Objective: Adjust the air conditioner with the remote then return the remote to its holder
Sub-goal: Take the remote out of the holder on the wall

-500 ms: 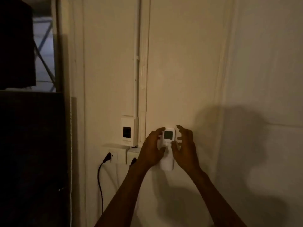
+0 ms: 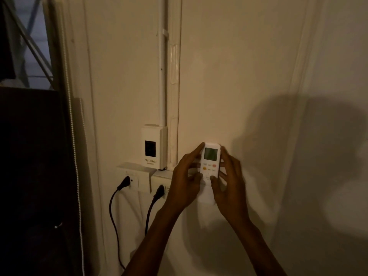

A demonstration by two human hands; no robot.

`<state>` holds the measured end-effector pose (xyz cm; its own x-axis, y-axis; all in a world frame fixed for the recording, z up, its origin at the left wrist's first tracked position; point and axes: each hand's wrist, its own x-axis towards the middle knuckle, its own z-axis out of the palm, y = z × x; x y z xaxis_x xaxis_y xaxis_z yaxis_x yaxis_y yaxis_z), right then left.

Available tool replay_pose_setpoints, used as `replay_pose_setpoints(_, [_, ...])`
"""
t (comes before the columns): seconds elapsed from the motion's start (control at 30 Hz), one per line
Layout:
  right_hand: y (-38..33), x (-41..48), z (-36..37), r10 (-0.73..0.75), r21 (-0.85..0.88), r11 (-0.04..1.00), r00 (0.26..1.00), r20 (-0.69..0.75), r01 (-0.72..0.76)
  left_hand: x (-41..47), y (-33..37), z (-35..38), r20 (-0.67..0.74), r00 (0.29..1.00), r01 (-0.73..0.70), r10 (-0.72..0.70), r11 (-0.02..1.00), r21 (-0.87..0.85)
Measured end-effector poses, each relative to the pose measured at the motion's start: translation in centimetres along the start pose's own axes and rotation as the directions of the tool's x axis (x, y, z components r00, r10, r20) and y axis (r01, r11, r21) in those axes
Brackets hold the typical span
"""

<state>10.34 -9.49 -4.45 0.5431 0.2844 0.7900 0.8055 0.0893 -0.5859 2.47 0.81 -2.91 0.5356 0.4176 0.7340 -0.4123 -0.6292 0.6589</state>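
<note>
Both hands, left (image 2: 184,181) and right (image 2: 229,183), are clamped around the white remote (image 2: 210,162), which is seated upright in its wall holder (image 2: 206,196).

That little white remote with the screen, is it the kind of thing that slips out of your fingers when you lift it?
Probably light: the remote is small and slim, pinched between the left hand and right hand. Its smooth, seemingly plastic shell could be a bit slippery. It looks rigid, and its lower end sits in the wall holder.

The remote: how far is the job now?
Nothing looks done yet. In hand: the left hand and right hand grip the remote, its lower end in the wall holder. Whether adjusting already happened cannot be told.
</note>
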Motion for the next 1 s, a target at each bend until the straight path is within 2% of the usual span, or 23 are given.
replay_pose_setpoints(0.1, [0.1, -0.2, 0.2, 0.012, 0.051, 0.999, 0.999, -0.03, -0.01, 0.2, -0.2, -0.1, 0.022, 0.998, 0.063, -0.063, 0.998, 0.018])
replay_pose_setpoints(0.17, [-0.1, -0.2, 0.2, 0.008, 0.069, 0.998, 0.999, -0.032, -0.006, 0.2, -0.3, -0.3, 0.049, 0.999, 0.015, -0.014, 1.0, -0.001])
replay_pose_setpoints(0.27, [-0.4, 0.1, 0.0, -0.004, 0.054, 0.999, 0.999, -0.036, 0.006, 0.9, -1.5, -0.8, 0.018, 0.999, -0.028, 0.026, 0.997, 0.07])
replay_pose_setpoints(0.37, [-0.5, 0.3, -0.2, -0.025, 0.088, 0.996, 0.999, -0.032, 0.028, 1.0, -0.9, -0.8, 0.006, 1.0, 0.012, -0.013, 0.999, 0.046])
replay_pose_setpoints(0.5, [-1.2, 1.3, -0.2, -0.044, 0.086, 0.995, 0.998, -0.048, 0.049, 1.7, 0.9, -0.5, 0.006, 0.999, 0.034, -0.034, 0.998, -0.057])
replay_pose_setpoints(0.63, [-3.6, 4.7, -0.8, -0.051, 0.117, 0.991, 0.997, -0.058, 0.057, 4.3, 4.1, -1.5, 0.016, 0.999, -0.043, 0.044, 0.997, -0.068])
replay_pose_setpoints(0.87, [-7.7, 7.8, -1.3, -0.104, 0.077, 0.992, 0.995, -0.009, 0.105, 5.8, 8.4, -4.3, -0.013, 0.996, -0.085, 0.084, 0.992, -0.088])
replay_pose_setpoints(1.0, [-10.7, 7.2, -0.6, -0.107, 0.16, 0.982, 0.994, 0.013, 0.104, 5.2, 10.2, -6.8, -0.033, 0.995, -0.098, 0.095, 0.99, -0.099])
